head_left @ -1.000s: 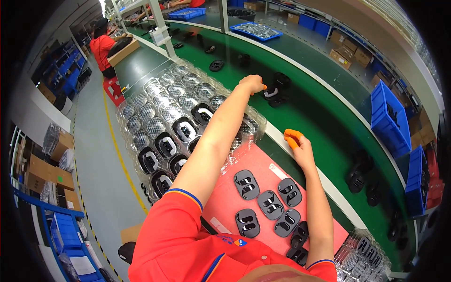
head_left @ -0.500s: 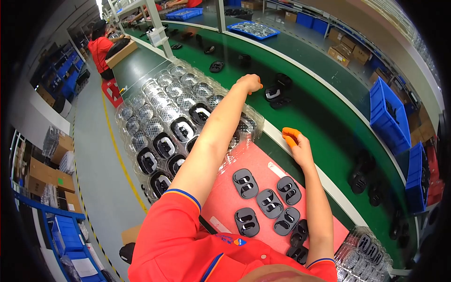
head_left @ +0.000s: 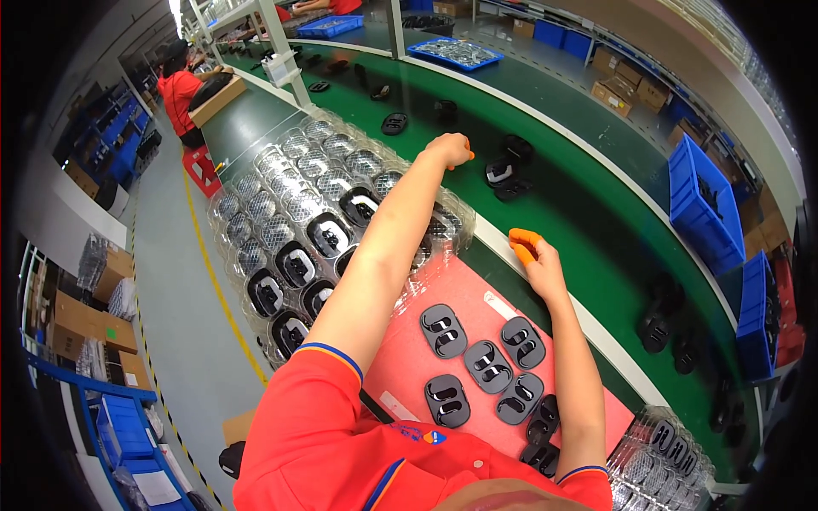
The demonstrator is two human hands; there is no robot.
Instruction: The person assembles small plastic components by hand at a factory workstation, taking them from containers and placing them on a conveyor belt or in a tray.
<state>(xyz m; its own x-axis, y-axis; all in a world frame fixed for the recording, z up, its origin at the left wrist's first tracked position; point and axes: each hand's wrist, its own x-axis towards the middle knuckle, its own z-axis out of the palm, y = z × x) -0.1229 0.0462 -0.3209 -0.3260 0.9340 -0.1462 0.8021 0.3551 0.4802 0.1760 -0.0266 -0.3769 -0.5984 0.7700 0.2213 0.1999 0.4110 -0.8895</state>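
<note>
Right hand (head_left: 537,264) unclenched, left hand (head_left: 448,151), grip unclear, now farther from black parts (head_left: 501,175)

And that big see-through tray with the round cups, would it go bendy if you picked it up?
Probably: the clear tray looks like thin moulded plastic, so it may flex. It's likely light for its size, since many cups look empty. The glossy black parts sit toward one end, so that end might sag.
</note>
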